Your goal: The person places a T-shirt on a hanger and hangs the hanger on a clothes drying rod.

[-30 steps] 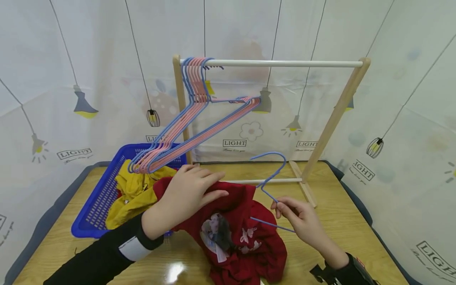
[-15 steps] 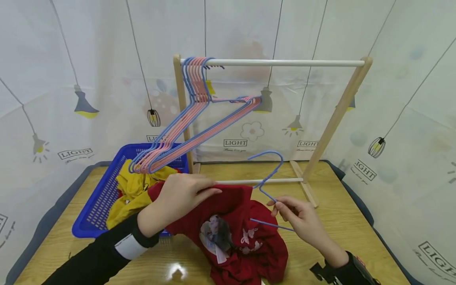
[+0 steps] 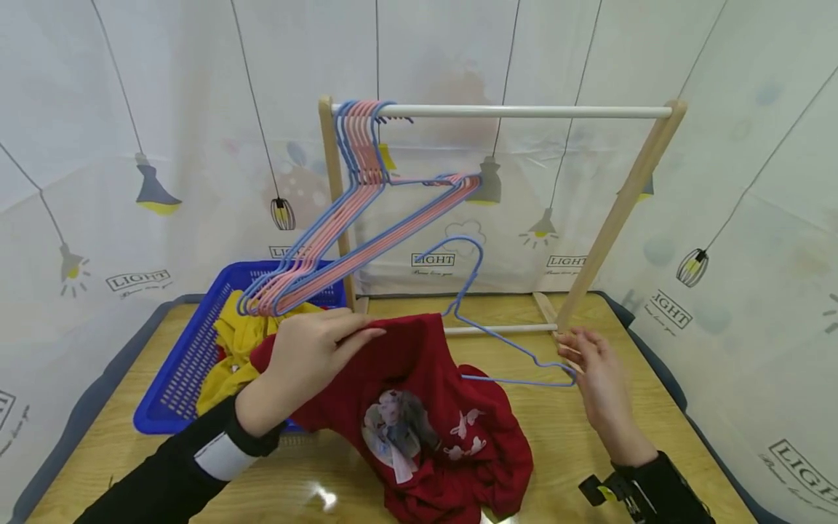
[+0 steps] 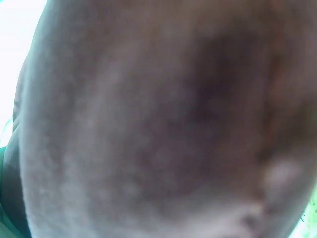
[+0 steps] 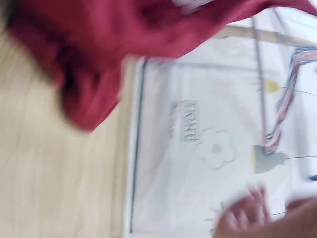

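My left hand (image 3: 314, 356) grips the neckline edge of a red shirt (image 3: 471, 473) between thumb and fingers, lifting it off the table. A blue hanger (image 3: 497, 336) has its left part hidden inside the shirt; its hook and right arm stick out. Loosely bent, the fingers of my right hand (image 3: 602, 382) are right by the hanger's right end, not curled round it. The right wrist view shows the shirt (image 5: 94, 44) hanging at upper left and my right hand (image 5: 262, 218) blurred at the bottom right. A blurred close surface fills the left wrist view.
Several pink and blue hangers (image 3: 366, 189) hang at the left of a rack with a white bar (image 3: 524, 111) and wooden legs (image 3: 618, 218). Behind my left hand stands a blue basket (image 3: 173, 386) with yellow clothing (image 3: 238, 342) on the wooden table (image 3: 275, 487).
My right hand has left the hanger's shoulder and moved right to its outer end. The hanger has turned, its hook swinging up and left. My left hand has shifted left with the shirt.
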### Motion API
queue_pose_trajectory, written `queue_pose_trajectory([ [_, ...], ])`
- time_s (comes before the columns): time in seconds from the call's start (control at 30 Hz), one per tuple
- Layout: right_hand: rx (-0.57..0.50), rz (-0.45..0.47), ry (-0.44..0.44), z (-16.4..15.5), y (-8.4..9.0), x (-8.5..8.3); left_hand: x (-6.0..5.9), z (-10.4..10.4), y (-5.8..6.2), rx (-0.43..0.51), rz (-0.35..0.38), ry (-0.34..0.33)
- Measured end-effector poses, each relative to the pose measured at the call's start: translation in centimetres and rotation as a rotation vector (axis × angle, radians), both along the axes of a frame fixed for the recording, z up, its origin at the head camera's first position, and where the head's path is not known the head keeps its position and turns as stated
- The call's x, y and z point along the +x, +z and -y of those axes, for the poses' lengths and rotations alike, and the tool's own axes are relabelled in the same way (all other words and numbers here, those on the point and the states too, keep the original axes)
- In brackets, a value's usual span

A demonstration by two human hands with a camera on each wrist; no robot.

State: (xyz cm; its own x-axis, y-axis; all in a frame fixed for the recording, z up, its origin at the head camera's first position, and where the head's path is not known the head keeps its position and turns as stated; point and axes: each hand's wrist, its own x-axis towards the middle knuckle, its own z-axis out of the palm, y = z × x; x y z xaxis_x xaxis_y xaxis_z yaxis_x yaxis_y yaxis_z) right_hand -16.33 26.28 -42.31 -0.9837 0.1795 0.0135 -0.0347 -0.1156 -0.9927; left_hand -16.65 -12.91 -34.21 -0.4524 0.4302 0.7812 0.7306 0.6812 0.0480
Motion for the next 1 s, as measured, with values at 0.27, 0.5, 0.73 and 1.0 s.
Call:
queue_pose_trajectory([
  [0.27, 0.12, 0.101, 0.707, -0.7, -2.2, -1.4, 0.2, 1.2, -0.1, 0.011, -0.044, 0.044],
  [0.5, 0.13, 0.161, 0.884, 0.6, -3.6, -1.9, 0.5, 1.6, -0.2, 0.04, -0.047, 0.038],
  [0.73, 0.405, 0.287, 0.72, 4.2, -3.7, -0.8, 0.4, 1.4, -0.2, 0.058, -0.05, 0.023],
  [1.0, 0.112, 0.359, 0.757, 4.7, -3.6, -1.1, 0.6, 2.1, -0.6, 0.102, -0.076, 0.035],
])
